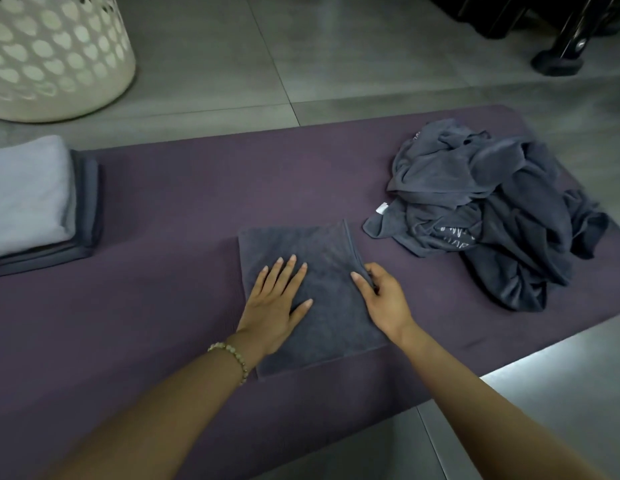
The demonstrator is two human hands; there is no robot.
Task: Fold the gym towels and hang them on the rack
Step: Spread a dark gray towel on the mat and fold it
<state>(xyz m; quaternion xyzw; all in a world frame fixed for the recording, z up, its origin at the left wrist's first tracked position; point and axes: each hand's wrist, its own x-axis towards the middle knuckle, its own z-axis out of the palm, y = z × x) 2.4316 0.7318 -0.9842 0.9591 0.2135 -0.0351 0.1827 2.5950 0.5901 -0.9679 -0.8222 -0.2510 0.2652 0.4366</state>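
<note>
A dark grey folded towel lies flat on the purple mat in the middle. My left hand rests flat on the towel's left half with fingers spread. My right hand pinches the towel's right edge between thumb and fingers. A crumpled heap of dark grey towels sits on the mat to the right. At the far left lies a stack of folded towels, a light grey one on top of darker ones. No rack can be made out.
A cream perforated laundry basket stands on the grey tiled floor at the back left. Black equipment legs stand at the back right. The mat's near right corner ends at bare tiles.
</note>
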